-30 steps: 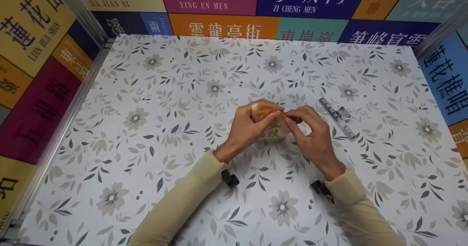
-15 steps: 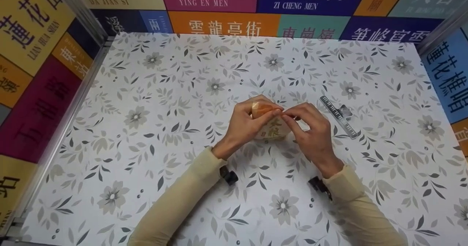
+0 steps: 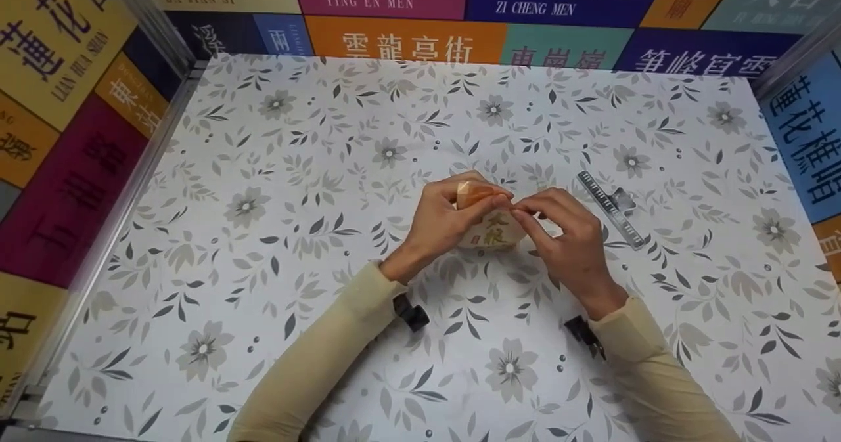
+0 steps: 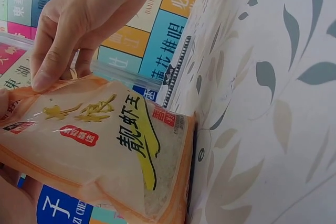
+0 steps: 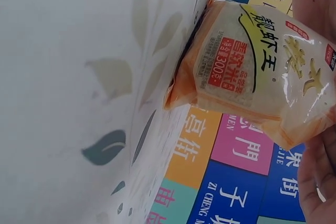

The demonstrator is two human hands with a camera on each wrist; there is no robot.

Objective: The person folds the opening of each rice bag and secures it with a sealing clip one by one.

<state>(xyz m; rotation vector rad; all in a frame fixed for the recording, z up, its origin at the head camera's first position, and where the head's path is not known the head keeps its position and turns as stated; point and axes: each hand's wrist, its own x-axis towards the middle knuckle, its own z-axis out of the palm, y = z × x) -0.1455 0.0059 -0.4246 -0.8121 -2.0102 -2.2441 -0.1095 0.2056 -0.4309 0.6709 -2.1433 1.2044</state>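
A small plastic bag of rice [image 3: 494, 233] stands on the table, its orange-edged top held up by both hands. My left hand [image 3: 441, 215] pinches the top edge from the left, thumb in front, with an orange part of the bag showing inside the curled hand. My right hand [image 3: 570, 242] pinches the same edge close by, fingertips almost meeting those of the left. In the left wrist view, the bag [image 4: 100, 129] has gold and black characters and a clear window of white grains. The right wrist view shows the bag's [image 5: 252, 61] lower end on the table.
Right of the hands lies a strip with a black-and-white piano-key pattern [image 3: 611, 211] and a dark clip part [image 3: 621, 200]. A floral-patterned cover [image 3: 315, 232] spreads over the table. Colourful panels with characters [image 3: 407, 44] border the back and sides.
Both hands keep their pinch on the bag of rice and shift only slightly. More of the characters on the bag's front now show between them. The head view tilts a little.
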